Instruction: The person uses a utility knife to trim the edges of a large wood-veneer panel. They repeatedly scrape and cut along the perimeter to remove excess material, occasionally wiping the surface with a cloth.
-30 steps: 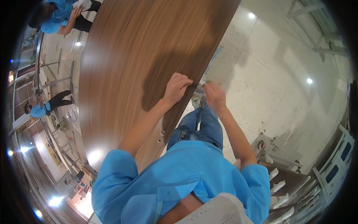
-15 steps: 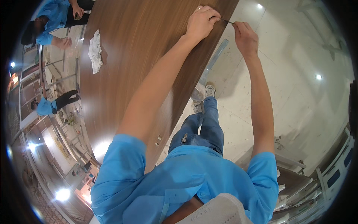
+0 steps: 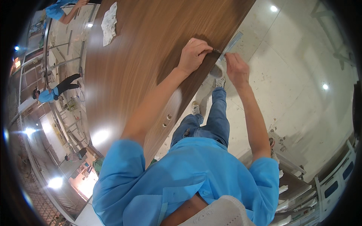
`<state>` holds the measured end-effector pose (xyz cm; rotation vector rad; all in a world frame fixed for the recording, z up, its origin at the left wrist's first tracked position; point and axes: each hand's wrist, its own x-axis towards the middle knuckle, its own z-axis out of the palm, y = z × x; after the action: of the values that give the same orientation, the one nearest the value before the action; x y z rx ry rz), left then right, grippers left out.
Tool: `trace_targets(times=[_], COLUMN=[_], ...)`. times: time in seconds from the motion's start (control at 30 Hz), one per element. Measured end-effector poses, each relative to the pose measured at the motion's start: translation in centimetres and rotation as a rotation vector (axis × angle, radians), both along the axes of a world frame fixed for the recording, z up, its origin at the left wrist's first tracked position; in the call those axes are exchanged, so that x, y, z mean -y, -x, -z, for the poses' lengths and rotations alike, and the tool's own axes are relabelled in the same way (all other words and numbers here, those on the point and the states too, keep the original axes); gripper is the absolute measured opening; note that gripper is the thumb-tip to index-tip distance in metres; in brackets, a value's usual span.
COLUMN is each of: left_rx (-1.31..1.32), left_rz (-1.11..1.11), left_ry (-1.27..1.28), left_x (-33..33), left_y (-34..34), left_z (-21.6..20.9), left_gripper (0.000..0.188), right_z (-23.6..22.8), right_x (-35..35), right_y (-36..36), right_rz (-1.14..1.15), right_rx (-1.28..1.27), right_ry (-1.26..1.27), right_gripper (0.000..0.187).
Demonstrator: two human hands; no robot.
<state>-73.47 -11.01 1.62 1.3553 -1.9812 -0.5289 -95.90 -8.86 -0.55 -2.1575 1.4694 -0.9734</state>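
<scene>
Over the long edge of a brown wood-grain panel [image 3: 139, 56], a thin dark strip [image 3: 217, 51] stretches between my two hands. My left hand [image 3: 193, 56] pinches one end just above the panel's surface. Past the edge, over the floor, my right hand [image 3: 237, 69] has its fingertips closed at the strip's other end. What kind of strip it is, I cannot make out. Two small round holes or fittings [image 3: 166, 121] show in the panel, near my left forearm.
Crumpled white paper or cloth [image 3: 109, 25] lies on the panel's far left. A grey metal piece [image 3: 234, 40] shows below the edge, over the pale floor [image 3: 290, 75]. Co-workers in blue shirts [image 3: 47, 95] stand to the left. Stacked boards [image 3: 298, 184] are at lower right.
Both hands have come nearer to me along the panel's edge, the strip still between them. My feet have stepped apart, and the view has shifted along the panel.
</scene>
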Motion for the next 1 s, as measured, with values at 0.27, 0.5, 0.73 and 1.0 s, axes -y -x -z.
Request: trace_targets(times=[0.27, 0.5, 0.73, 1.0], left_rx=[-0.094, -0.068, -0.022, -0.031], left_rz=[0.018, 0.006, -0.009, 0.096], left_ry=[0.038, 0.016, -0.097, 0.047], left_x=[-12.4, -23.4, -32.9, -25.8], left_y=[-5.6, -10.2, -14.0, -12.1], left_z=[0.3, 0.2, -0.4, -0.8], left_gripper=[0.010, 0.011, 0.017, 0.010], right_z=[0.3, 0.6, -0.2, 1.6], right_x=[-13.0, -23.6, -32.5, -25.6], right_y=[-5.9, -10.4, -13.4, -10.6], right_rz=[0.008, -0.004, -0.117, -0.124], right_rx=[-0.005, -0.004, -0.015, -0.041], right_ry=[-0.033, 0.014, -0.091, 0.003], right_gripper=[0.015, 0.018, 0.021, 0.030])
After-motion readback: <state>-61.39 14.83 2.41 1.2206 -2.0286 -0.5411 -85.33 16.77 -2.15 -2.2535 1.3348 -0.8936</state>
